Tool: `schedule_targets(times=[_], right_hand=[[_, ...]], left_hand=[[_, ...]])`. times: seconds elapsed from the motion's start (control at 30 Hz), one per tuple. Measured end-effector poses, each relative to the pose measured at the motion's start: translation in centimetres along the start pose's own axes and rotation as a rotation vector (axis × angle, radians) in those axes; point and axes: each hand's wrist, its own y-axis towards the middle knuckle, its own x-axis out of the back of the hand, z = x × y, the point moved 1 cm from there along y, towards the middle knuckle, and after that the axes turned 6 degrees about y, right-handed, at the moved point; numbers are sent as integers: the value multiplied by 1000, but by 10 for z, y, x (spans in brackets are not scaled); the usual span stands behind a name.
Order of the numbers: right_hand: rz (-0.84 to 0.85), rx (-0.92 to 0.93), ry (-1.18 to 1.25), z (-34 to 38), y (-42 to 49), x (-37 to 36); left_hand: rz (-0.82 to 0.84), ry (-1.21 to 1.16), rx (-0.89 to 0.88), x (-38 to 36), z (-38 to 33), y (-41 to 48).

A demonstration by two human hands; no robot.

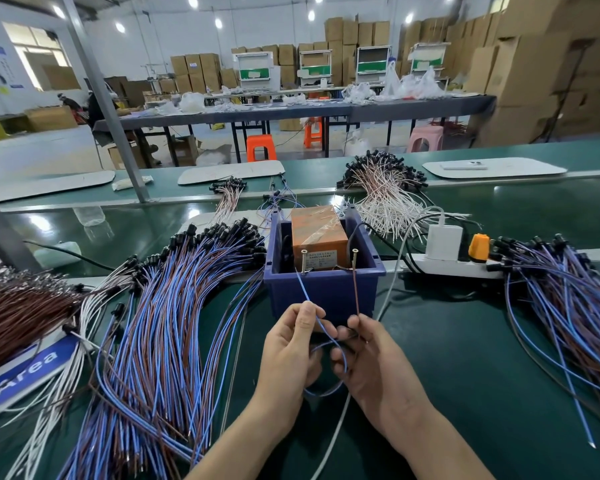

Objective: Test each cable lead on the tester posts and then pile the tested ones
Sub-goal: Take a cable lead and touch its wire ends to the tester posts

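Note:
A blue bin (326, 289) at the centre holds an orange tester box (317, 230). Two screw posts rise from its front edge, the left post (304, 260) and the right post (354, 259). My left hand (291, 344) pinches the blue lead (303, 289), whose tip touches the left post. My right hand (368, 355) pinches the brown lead (356, 292), which runs up to the right post. The cable's slack loops between my palms. A big pile of blue-brown cables (174, 317) lies on the left, another pile (568, 306) on the right.
A white power strip (454, 266) with a white charger and an orange plug sits right of the bin. White-brown cables (385, 199) lie behind it, brown wires (21, 310) at far left. The green belt (465, 358) runs under everything.

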Motion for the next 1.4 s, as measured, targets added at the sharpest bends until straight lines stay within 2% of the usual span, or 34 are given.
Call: schedule_targets(times=[0.23, 0.43, 0.97, 1.4], right_hand=[[-27, 38, 8, -3, 0, -3], [-33, 56, 31, -3, -1, -2], [-15, 77, -35, -1, -4, -7], [-29, 79, 20, -3, -1, -3]], left_hand=[[8, 63, 3, 3, -1, 2], [13, 1, 38, 0, -3, 2], [-1, 63, 55, 1, 1, 5], [-5, 31, 59, 0, -2, 4]])
